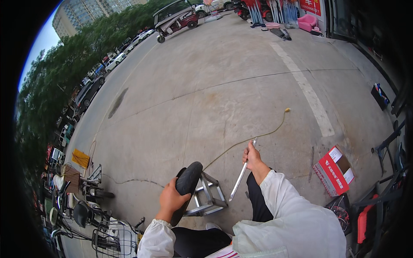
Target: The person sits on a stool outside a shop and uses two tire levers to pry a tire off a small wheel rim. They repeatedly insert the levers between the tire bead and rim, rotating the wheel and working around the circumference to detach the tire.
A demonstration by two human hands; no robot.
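My left hand (pixel 170 198) is wrapped round the side of a black rubber tyre (pixel 191 175), which stands upright by my left leg. In my right hand (pixel 254 158) is a long flat silver tyre lever (pixel 239 180), slanting down toward me; its lower end is in the air, apart from the tyre. Just right of the tyre stands a low metal stool frame (pixel 222 204). My left hand hides part of the tyre, and its lower end is out of sight by my leg.
A thin yellow-green hose (pixel 241 147) runs over the concrete to a yellow end piece. At right lie a red-and-white carton (pixel 330 175) and a thin metal rod (pixel 311 163). Parked bikes, one with a wire basket (pixel 112 237), stand at left; a three-wheeler (pixel 177 22) is far ahead.
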